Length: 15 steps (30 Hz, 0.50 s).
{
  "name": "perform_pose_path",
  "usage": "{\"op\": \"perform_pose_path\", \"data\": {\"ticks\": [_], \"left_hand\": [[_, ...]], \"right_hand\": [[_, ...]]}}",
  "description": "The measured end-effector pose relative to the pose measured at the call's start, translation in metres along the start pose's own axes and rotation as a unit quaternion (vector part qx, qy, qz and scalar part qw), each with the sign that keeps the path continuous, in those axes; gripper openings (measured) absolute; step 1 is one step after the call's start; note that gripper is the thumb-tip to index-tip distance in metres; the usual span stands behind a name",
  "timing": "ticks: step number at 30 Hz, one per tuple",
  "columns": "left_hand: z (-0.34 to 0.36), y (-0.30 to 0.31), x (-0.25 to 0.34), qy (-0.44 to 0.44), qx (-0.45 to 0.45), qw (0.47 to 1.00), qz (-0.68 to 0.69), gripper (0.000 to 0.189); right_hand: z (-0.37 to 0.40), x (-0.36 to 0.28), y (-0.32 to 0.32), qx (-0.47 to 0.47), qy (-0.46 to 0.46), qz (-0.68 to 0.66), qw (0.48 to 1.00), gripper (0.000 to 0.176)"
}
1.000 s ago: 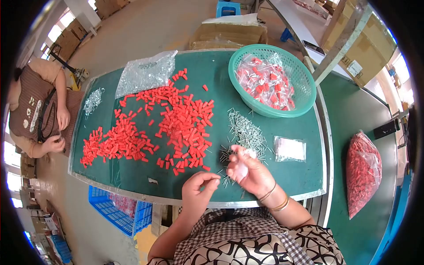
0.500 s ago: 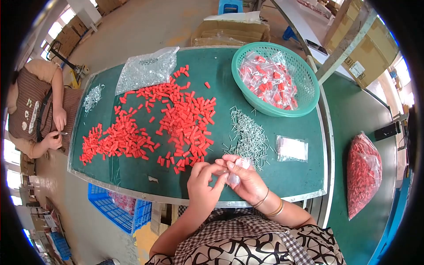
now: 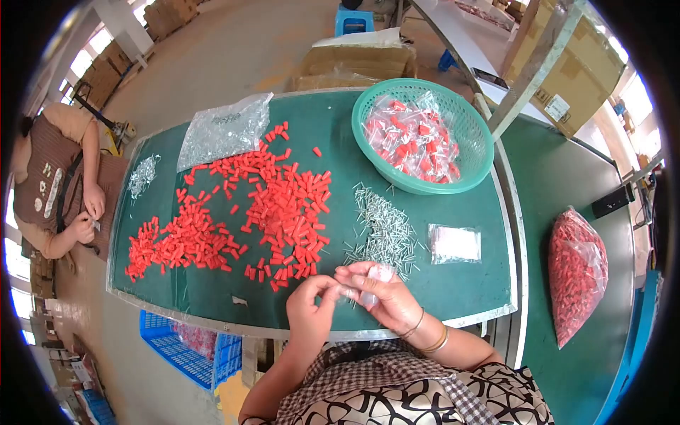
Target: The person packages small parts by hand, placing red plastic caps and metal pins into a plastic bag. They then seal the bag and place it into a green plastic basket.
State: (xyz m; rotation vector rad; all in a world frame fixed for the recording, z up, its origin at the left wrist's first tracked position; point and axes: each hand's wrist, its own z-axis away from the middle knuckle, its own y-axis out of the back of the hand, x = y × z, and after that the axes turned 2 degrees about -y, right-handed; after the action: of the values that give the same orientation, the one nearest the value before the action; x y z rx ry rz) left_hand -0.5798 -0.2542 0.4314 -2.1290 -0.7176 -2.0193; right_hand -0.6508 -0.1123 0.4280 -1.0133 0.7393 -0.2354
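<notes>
Plastic (image 3: 370, 298), clear and crumpled, is clasped in my right hand (image 3: 398, 305), at the near edge of the pile of metal pins (image 3: 386, 230). My left hand (image 3: 309, 312) brings thumb and finger together at its side, left of my right hand; whether they pinch it, I cannot tell. I judge this to be fine fingertip handling of thin film, calling for a light left pinch against a steady right hold. Left of the pile lie red caps (image 3: 287, 212); right of it, a flat clear packet (image 3: 454, 244). My curled fingers hide the plastic's opening and anything inside; glare blurs its edges.
</notes>
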Motion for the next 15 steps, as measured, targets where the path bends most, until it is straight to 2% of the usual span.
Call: {"op": "perform_pose_path", "data": {"ticks": [5, 9, 13, 15], "left_hand": [[-0.007, 0.015, 0.006, 0.093, 0.056, 0.981, 0.159, 0.006], [-0.006, 0.021, 0.007, 0.099, 0.059, 0.979, 0.168, 0.005], [-0.004, 0.022, 0.007, 0.099, 0.038, 0.982, 0.158, 0.005], [-0.002, 0.024, 0.009, 0.097, 0.018, 0.985, 0.141, 0.005]], "right_hand": [[0.002, -0.011, 0.009, 0.031, 0.023, 0.027, 0.999, 0.021], [0.005, -0.013, 0.007, 0.03, 0.028, 0.074, 0.996, 0.023], [0.007, -0.014, 0.0, 0.051, 0.013, 0.217, 0.975, 0.026], [0.002, -0.01, -0.005, 0.039, 0.105, 0.365, 0.924, 0.024]]}}
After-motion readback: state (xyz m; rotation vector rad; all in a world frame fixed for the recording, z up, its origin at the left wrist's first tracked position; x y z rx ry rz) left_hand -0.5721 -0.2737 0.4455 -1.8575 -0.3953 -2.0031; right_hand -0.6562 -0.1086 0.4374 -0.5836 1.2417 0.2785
